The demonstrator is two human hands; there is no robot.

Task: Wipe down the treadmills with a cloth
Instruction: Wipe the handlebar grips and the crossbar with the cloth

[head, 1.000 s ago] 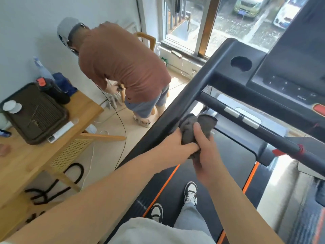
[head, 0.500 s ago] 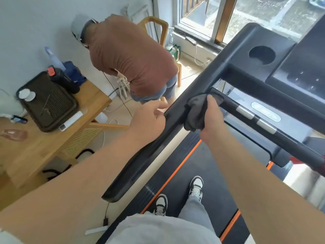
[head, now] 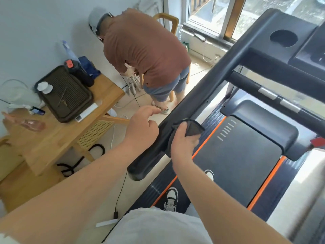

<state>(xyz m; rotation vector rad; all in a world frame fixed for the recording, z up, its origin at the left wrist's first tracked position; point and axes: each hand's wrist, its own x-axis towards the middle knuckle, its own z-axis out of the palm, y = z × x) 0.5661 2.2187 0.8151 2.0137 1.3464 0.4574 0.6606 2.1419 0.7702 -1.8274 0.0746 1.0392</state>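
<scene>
Right hand (head: pixel 182 145) slid cloth (head: pixel 192 128) down toward handrail end (head: pixel 140 169).

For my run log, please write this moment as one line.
step: wipe treadmill handrail | right hand: grips grey cloth on handrail near its lower end | left hand: beside handrail, holds nothing

Left: wooden table (head: pixel 73 131) carrying dark tray (head: pixel 66 95); far: 1 person in brown shirt (head: pixel 140 48) bent beside wooden chair (head: pixel 168 19).

Pale wall (head: pixel 35 23), beige floor (head: pixel 200 71), wooden table (head: pixel 58 138) with dark tray (head: pixel 75 95), wooden chair (head: pixel 168 17), daylit window (head: pixel 202 9)
</scene>
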